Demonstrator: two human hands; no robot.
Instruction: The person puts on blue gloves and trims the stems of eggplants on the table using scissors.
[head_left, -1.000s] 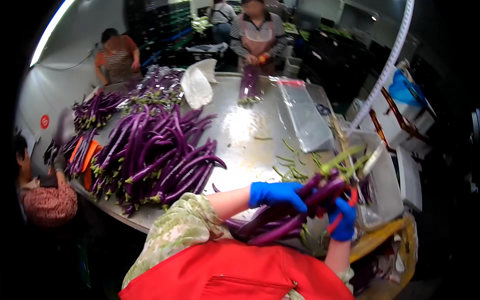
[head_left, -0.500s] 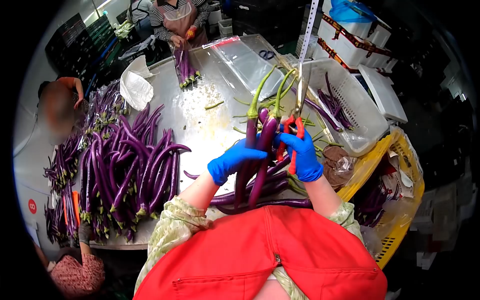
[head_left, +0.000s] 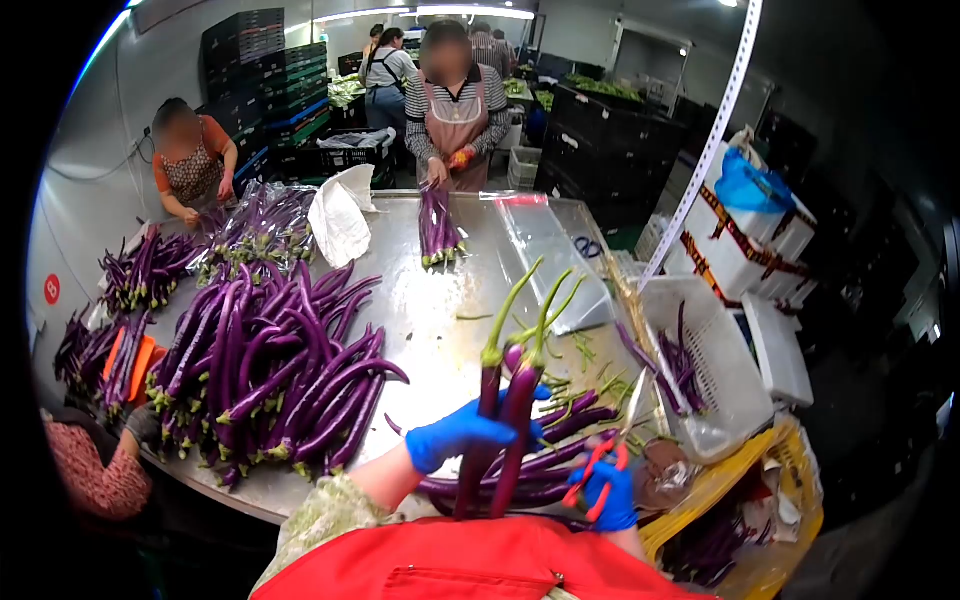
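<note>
In front of my red apron, my left hand [head_left: 455, 437] in a blue glove is closed round a small bunch of long purple eggplants [head_left: 517, 425]. They stand upright with their long green stems pointing up. My right hand [head_left: 614, 498], also gloved in blue, grips red-handled scissors [head_left: 622, 456] low on the right, blades pointing up and apart from the stems. Behind and below the bunch, more eggplants [head_left: 555, 460] lie on the metal table. Small cut green stem pieces [head_left: 583, 350] are scattered beyond them.
A big pile of eggplants [head_left: 270, 360] covers the table's left side. To the right stand a white crate [head_left: 725, 400] and a yellow basket [head_left: 805, 500]. Plastic bags [head_left: 560, 265] lie at the back. Across the table, a person [head_left: 460, 115] holds bagged eggplants [head_left: 438, 225]. Other people work at left.
The view has tilted up. My right hand has moved down and right with the scissors, away from the eggplant stems. My left hand still holds the bunch.
</note>
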